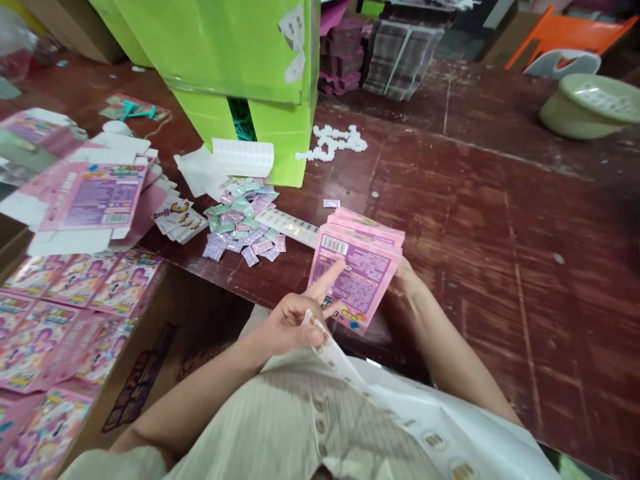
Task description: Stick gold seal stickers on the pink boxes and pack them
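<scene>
I see a small stack of pink boxes (367, 283) held up by the near edge of the table (475, 267). They look light and stiff, maybe a bit slippery, and a hard squeeze could dent them, so I would hold them by the side edges. The end with the barcode (334, 245) points to the far side, and the slightly longer way seems to run far to near, with the near end leaning left. The right hand (404, 273) grips the stack's right side, but its fingertips are hidden. The left hand (289, 321) pinches a sticker strip (340, 360), with one finger poking out onto the top box. Past them sit little packets (245, 217) and a big green box (235, 53).
</scene>
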{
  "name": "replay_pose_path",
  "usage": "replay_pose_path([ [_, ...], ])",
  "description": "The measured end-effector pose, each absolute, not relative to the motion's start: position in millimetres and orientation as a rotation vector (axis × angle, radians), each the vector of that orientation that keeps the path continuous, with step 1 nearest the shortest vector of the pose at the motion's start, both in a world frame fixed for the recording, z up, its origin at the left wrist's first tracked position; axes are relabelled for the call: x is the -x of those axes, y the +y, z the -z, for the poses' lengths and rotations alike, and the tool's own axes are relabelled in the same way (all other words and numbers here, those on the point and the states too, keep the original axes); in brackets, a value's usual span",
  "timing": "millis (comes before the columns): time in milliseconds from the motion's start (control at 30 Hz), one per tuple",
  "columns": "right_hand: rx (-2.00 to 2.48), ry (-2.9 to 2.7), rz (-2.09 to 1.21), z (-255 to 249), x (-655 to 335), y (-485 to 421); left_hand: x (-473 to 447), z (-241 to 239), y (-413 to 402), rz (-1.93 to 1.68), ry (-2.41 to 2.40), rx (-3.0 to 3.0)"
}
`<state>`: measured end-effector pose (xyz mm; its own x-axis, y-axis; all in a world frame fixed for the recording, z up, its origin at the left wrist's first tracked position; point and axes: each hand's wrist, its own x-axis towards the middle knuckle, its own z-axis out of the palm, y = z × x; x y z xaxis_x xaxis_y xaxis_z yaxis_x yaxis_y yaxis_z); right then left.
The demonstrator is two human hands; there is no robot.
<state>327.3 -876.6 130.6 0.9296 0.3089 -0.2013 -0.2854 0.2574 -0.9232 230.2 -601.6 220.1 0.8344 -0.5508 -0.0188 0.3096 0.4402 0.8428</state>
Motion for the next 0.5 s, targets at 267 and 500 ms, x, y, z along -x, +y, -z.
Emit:
replay_pose_path([
  [267,1.221,0.149,-0.559,-97.4,-289.1,-872.9,-224.7,-220.8,-610.7,0.648,-0.256,-0.897],
  [500,1.707,0.094,0.012,-119.8,-306.1,-898.0,-231.0,-202.1,-614.3,0.704,-0.052,-0.872],
])
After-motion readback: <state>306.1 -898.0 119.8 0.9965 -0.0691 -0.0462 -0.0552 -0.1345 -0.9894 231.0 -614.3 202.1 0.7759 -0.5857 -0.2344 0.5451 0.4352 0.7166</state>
